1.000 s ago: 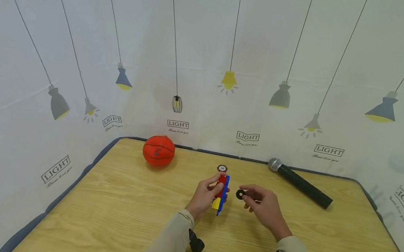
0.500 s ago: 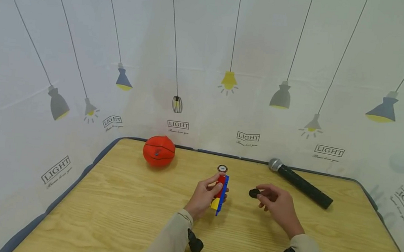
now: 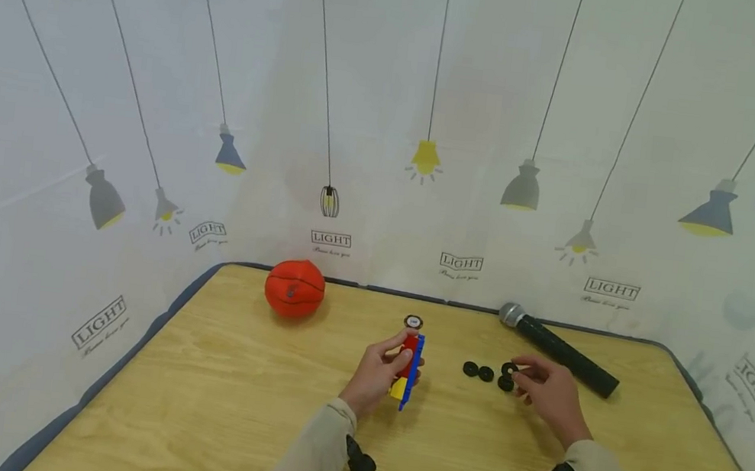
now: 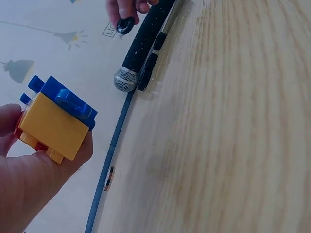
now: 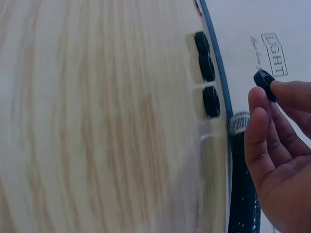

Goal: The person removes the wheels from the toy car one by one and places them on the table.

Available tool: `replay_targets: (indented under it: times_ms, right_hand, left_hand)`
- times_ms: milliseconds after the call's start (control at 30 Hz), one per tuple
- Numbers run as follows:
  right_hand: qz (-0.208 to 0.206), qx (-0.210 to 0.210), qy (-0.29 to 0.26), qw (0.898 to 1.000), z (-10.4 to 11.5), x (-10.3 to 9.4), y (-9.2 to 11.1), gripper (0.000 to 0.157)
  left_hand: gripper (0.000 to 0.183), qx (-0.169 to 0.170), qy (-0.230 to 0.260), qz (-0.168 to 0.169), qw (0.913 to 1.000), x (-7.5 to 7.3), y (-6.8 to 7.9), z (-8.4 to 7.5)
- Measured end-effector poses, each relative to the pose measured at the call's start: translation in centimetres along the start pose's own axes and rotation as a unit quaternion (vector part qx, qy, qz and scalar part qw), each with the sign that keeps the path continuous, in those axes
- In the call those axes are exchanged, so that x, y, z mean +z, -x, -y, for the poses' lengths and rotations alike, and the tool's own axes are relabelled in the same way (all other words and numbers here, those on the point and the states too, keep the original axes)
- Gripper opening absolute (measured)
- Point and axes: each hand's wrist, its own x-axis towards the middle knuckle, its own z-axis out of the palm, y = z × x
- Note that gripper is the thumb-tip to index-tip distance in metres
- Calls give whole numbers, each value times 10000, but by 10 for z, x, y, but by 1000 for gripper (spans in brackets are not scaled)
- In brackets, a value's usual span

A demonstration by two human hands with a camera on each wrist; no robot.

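My left hand grips a toy of building blocks in red, blue and yellow, held upright above the table. In the left wrist view, the toy's yellow block and its blue piece face the camera. To the right, my right hand pinches a small black wheel with a pale centre between thumb and fingertips. On the table, just left of that hand, lie three similar black wheels: a left one, one touching it, and one beneath the held wheel.
A black microphone with a silver head lies behind my right hand. A red ball sits at the back left. Beyond the blocks lies a round poker chip. A printed curtain surrounds the wooden table.
My right hand has moved right, away from the block toy, with a black wheel. Wheels on the table, not seen a second ago, now show beside it. My left hand keeps its grip.
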Motion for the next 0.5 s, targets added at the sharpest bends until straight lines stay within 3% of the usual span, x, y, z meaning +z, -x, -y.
replay_targets:
  times_ms: [200,500]
  right_hand:
    - [-133,471,352,9982,-18,-8,-2,34]
    - [-164,717,427,9964,-32,-14,-5,32]
  left_hand:
    - [46,13,-25,23,10000,-1,3,1]
    - [44,138,-111,73,9998,-2,2,2]
